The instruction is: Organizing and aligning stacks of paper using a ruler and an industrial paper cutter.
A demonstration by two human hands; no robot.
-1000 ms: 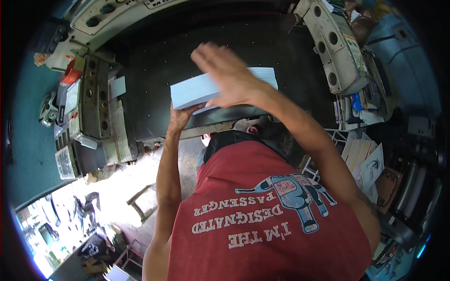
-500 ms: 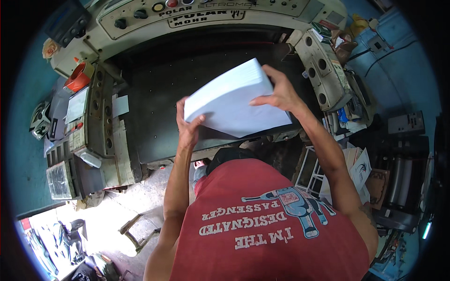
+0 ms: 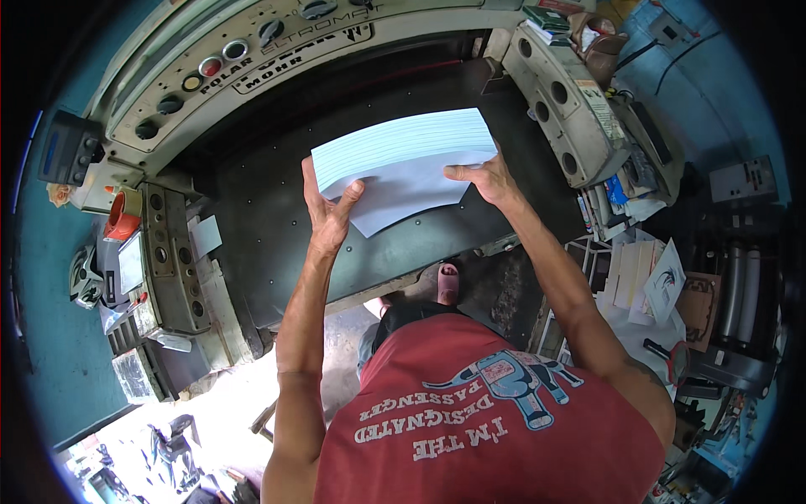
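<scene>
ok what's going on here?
A person in a red sleeveless shirt has a thick stack of white paper in both bare hands. The left hand grips one end and the right hand the other, thumbs on the near face. The stack is bowed, over the dark machine bed; whether its underside touches the bed can't be seen.

A bluish-white stack of paper (image 3: 403,143), fine lines striping its edge, stands out against a black surface (image 3: 267,252) flecked with pale dots. A red shirt (image 3: 504,466) bears white lettering (image 3: 432,433) and a light-blue print (image 3: 512,378); a beige control panel (image 3: 250,40) carries a red button (image 3: 211,65) and black knobs (image 3: 170,105), with an orange-red container (image 3: 123,225) and teal wall (image 3: 52,336) at left.
</scene>
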